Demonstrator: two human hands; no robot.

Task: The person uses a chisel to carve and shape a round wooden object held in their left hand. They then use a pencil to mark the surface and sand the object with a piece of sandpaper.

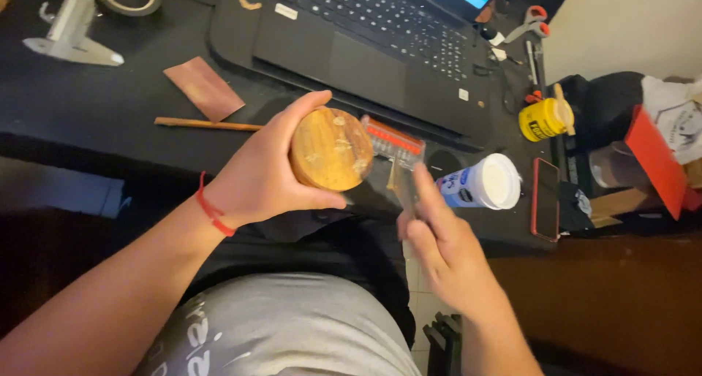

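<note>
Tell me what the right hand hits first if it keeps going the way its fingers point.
Probably the wooden disc in the left hand. The right hand holds a thin blurred tool aimed up-left at the disc's edge; the clear box lies just behind. Depth is unclear.

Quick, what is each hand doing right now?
Left hand: closed grip around a round wooden block.
Right hand: closed grip on a thin flat tool, blurred; its kind cannot be told.

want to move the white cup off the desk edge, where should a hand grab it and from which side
Best guess: grip the white cup around its printed side wall, coming from the near desk edge. It looks tilted or on its side, its open mouth facing right toward the phone, so the rounded wall is the part free to wrap. The right hand is nearest.
</note>
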